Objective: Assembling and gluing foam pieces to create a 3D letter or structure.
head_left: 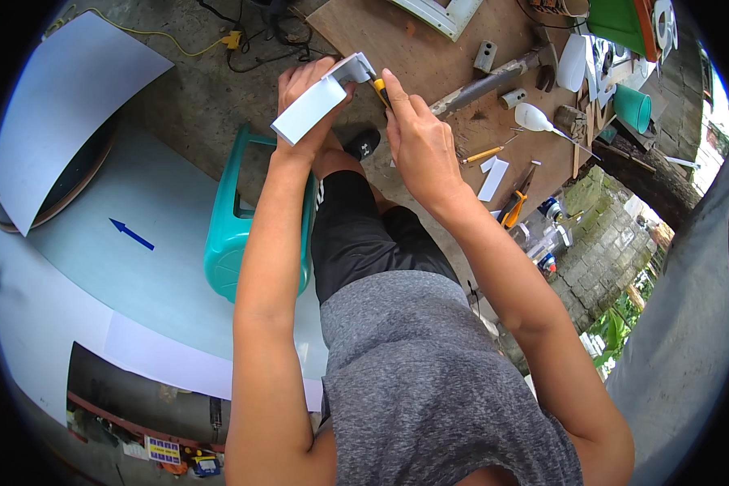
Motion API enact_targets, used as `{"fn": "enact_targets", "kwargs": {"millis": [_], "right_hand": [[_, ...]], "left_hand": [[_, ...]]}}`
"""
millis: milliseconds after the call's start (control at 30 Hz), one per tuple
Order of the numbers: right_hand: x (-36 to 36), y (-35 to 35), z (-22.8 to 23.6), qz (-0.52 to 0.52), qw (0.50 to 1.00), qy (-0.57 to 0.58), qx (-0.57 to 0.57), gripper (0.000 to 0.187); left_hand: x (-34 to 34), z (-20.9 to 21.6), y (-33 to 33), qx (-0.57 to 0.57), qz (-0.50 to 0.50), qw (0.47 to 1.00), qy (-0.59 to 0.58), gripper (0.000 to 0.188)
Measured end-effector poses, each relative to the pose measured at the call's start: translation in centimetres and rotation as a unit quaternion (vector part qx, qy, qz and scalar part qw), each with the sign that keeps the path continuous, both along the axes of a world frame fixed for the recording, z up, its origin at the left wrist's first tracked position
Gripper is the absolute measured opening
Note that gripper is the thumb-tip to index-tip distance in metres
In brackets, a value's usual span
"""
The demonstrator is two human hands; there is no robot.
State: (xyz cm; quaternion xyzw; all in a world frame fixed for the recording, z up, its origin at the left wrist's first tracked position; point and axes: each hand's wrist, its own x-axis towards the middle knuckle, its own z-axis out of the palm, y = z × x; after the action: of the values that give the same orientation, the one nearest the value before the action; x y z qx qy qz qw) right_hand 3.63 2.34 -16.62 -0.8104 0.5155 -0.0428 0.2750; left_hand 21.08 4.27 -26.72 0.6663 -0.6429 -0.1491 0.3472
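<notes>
My left hand (pixel 300 87) is closed around a white box-like piece (pixel 310 111) with a flat face and a bent, stepped upper end. Closed on a yellow-and-black utility knife (pixel 381 91), my right hand (pixel 423 146) has its index finger stretched along the handle. The knife's tip meets the upper right end of the white piece, where the edge is too small to make out. Both hands are held up beyond my knees, close together.
On the brown wooden board (pixel 364 32) to the right lie a hammer (pixel 494 81), a pencil (pixel 483 154), white strips (pixel 492 178), orange-handled pliers (pixel 513 207) and a white needle-tipped bottle (pixel 533 118). A turquoise cup (pixel 632 108) is farther right. Left are a turquoise stool (pixel 225 243) and a curved white sheet (pixel 65 97).
</notes>
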Motion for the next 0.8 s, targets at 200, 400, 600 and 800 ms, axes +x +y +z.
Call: {"fn": "enact_targets", "kwargs": {"millis": [200,400,600,800], "right_hand": [[0.04,0.12,0.00,-0.007,1.000,0.001,0.001,0.059],[0.00,0.24,0.02,-0.010,1.000,-0.001,0.003,0.058],[-0.46,0.66,-0.07,-0.012,1.000,0.002,0.006,0.058],[-0.64,0.91,-0.15,-0.011,1.000,0.000,0.010,0.058]], "left_hand": [[-0.10,0.22,-0.02,0.002,0.001,1.000,0.008,0.037],[-0.08,0.28,0.03,0.012,0.000,1.000,0.009,0.036],[-0.02,0.15,0.13,0.016,0.004,1.000,0.020,0.035],[0.00,-0.18,0.07,0.005,0.002,1.000,0.016,0.035]]}}
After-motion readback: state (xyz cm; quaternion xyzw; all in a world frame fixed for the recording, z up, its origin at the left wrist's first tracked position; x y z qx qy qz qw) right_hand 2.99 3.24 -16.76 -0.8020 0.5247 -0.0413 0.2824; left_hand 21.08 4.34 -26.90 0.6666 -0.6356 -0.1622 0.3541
